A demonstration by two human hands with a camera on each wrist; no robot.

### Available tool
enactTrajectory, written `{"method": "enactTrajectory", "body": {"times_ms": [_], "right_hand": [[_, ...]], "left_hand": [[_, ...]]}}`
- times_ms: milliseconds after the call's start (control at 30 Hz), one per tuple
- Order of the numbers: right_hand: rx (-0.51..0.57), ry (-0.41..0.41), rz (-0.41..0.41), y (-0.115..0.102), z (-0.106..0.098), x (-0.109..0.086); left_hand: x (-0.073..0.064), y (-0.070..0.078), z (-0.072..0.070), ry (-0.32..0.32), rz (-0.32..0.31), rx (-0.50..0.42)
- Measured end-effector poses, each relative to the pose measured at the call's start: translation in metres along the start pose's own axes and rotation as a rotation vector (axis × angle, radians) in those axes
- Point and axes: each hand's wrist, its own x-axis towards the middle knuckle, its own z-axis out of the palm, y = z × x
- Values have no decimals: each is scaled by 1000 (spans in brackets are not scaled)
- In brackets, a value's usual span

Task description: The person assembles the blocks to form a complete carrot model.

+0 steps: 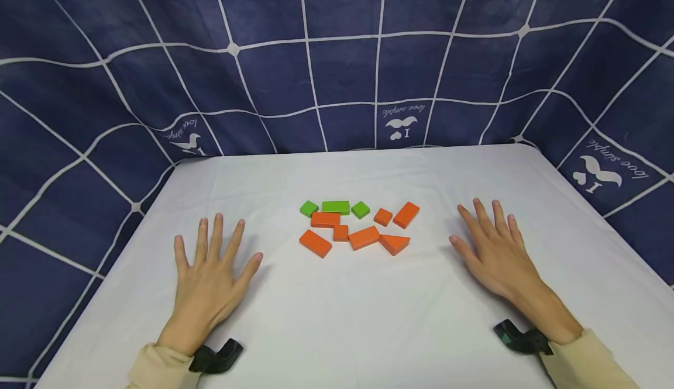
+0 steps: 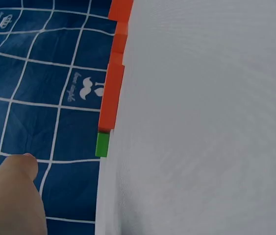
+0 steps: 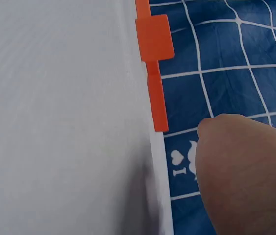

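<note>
Several small blocks lie grouped at mid-table in the head view. A green rectangular block (image 1: 336,207) sits at the back between two green cubes, one at its left (image 1: 309,208) and one at its right (image 1: 360,210). Nearer are orange rectangular blocks, such as the leftmost one (image 1: 315,243), two orange cubes, one central (image 1: 340,233) and one further right (image 1: 383,217), and an orange triangular block (image 1: 395,244). Left of them, my left hand (image 1: 207,281) is palm down with fingers spread, holding nothing. My right hand (image 1: 497,254) is likewise spread and bare, right of the blocks.
A white cloth covers the table (image 1: 337,330). Behind it and at both sides hangs a dark blue curtain (image 1: 342,67) with white grid lines. Each wrist wears a black camera mount, one on the left (image 1: 216,357) and one on the right (image 1: 522,337).
</note>
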Motion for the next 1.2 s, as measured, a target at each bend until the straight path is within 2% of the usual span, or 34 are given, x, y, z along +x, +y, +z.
{"method": "enactTrajectory", "body": {"times_ms": [167,367,567,800,1067,1200], "right_hand": [[47,30,-13,-5,2,16],[61,25,-22,-12,9,36],[77,37,-61,-21,19,53],[161,50,-96,-29,34,66],[259,5,-65,-37,47,75],[264,-9,-51,-42,51,75]], "left_hand": [[10,6,-4,5,20,-13],[21,20,-4,-28,56,-16],[32,40,6,-28,74,-66],[43,62,16,-60,60,-169],[51,82,33,-106,60,-287],[49,84,42,-92,67,-315]]}}
